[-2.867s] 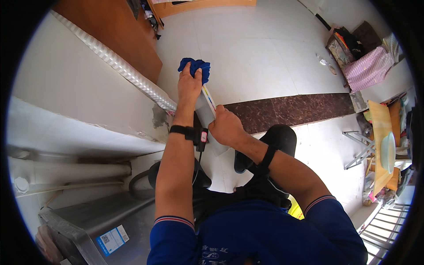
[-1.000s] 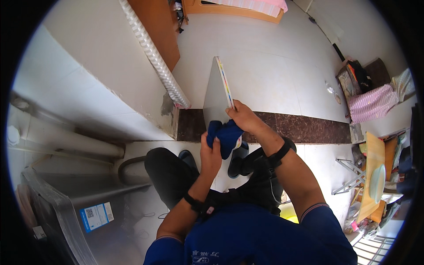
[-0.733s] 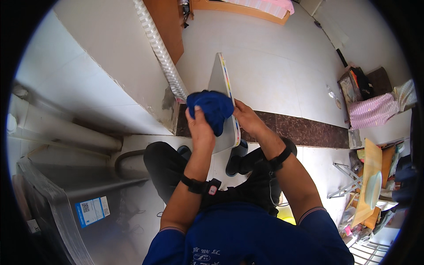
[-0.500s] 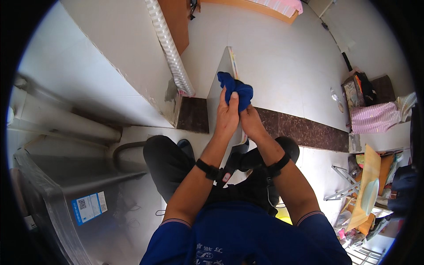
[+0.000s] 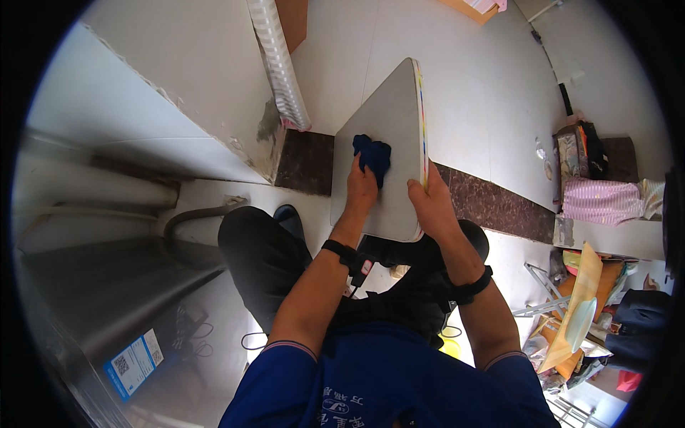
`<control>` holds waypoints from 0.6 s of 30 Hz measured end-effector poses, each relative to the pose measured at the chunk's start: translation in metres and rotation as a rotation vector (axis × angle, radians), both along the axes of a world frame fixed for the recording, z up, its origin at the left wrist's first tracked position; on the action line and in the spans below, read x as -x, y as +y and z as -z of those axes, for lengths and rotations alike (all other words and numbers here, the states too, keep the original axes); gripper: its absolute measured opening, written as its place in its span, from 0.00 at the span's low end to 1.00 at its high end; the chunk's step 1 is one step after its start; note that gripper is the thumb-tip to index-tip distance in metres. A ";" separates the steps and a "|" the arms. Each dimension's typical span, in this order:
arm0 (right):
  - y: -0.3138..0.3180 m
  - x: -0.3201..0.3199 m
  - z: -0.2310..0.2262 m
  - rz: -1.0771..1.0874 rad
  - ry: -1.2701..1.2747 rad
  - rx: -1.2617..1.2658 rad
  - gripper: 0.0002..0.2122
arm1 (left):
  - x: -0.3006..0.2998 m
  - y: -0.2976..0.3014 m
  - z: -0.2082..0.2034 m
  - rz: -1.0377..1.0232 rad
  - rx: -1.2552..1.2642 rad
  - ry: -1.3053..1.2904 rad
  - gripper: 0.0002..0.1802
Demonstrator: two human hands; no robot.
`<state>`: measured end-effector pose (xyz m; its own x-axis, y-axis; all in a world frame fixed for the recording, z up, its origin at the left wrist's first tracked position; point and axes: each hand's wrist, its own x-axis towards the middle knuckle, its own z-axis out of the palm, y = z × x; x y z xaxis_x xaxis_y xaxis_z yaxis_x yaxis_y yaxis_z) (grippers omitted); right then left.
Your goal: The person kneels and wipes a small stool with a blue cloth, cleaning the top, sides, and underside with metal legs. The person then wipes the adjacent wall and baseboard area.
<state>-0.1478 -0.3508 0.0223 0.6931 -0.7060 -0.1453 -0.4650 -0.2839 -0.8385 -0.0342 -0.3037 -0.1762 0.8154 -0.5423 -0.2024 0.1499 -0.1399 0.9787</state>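
A flat grey board point(image 5: 385, 107) with rounded corners and a pale rim with coloured marks stands tilted before me, over my knees. My left hand point(image 5: 362, 187) is closed on a crumpled dark blue cloth point(image 5: 373, 158), which lies against the board's grey face. With thumb and fingers my right hand point(image 5: 432, 202) grips the board's right edge; the fingers behind it are hidden. What the back of the board looks like does not show.
To the left stands a dark, glossy cabinet point(image 5: 107, 278) with a blue-and-white label. A dark stone threshold strip point(image 5: 499, 202) crosses the floor. Striped pink cloth point(image 5: 603, 201) lies at the right, above a leaning wooden board point(image 5: 573, 314) and a folding metal frame point(image 5: 546, 289).
The board has turned from nearly edge-on to show its broad grey face. My hands have parted: the left keeps the cloth on that face, the right has moved out to the right edge.
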 end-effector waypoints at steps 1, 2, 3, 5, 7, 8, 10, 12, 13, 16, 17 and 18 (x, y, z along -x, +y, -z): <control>0.001 -0.001 -0.001 0.002 0.009 0.007 0.25 | -0.003 0.002 0.010 0.005 -0.025 -0.002 0.26; 0.001 -0.002 -0.002 0.002 0.019 0.013 0.25 | -0.005 0.003 0.020 0.017 -0.064 0.017 0.26; 0.001 -0.004 -0.002 0.006 0.015 0.004 0.26 | -0.008 0.003 0.029 0.011 -0.058 -0.003 0.26; 0.001 -0.005 -0.002 0.030 0.023 -0.021 0.27 | -0.011 0.003 0.050 0.027 -0.102 0.011 0.26; -0.001 -0.005 -0.003 0.025 0.042 -0.043 0.27 | -0.015 0.003 0.072 0.040 -0.176 0.076 0.27; -0.002 -0.004 -0.003 0.029 0.049 -0.054 0.27 | -0.017 0.002 0.083 0.054 -0.226 0.112 0.27; -0.004 -0.003 -0.003 0.030 0.057 -0.068 0.27 | -0.023 0.001 0.109 0.057 -0.294 0.174 0.27; -0.005 -0.003 -0.003 0.045 0.064 -0.092 0.26 | -0.024 0.012 0.137 0.078 -0.331 0.200 0.28; -0.006 -0.002 -0.003 0.044 0.073 -0.087 0.26 | -0.028 0.016 0.151 0.094 -0.365 0.218 0.28; -0.007 -0.002 -0.003 0.079 0.090 -0.123 0.26 | -0.031 0.028 0.190 0.159 -0.471 0.252 0.28; -0.007 -0.001 -0.003 0.082 0.089 -0.140 0.26 | -0.031 0.029 0.201 0.144 -0.465 0.242 0.28; -0.008 -0.001 -0.003 0.087 0.076 -0.166 0.26 | -0.032 0.029 0.211 0.148 -0.492 0.250 0.28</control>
<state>-0.1470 -0.3588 0.0250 0.6135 -0.7246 -0.3138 -0.5451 -0.1011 -0.8323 -0.0022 -0.2750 -0.3872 0.6325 -0.4403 -0.6373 0.3130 -0.6073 0.7302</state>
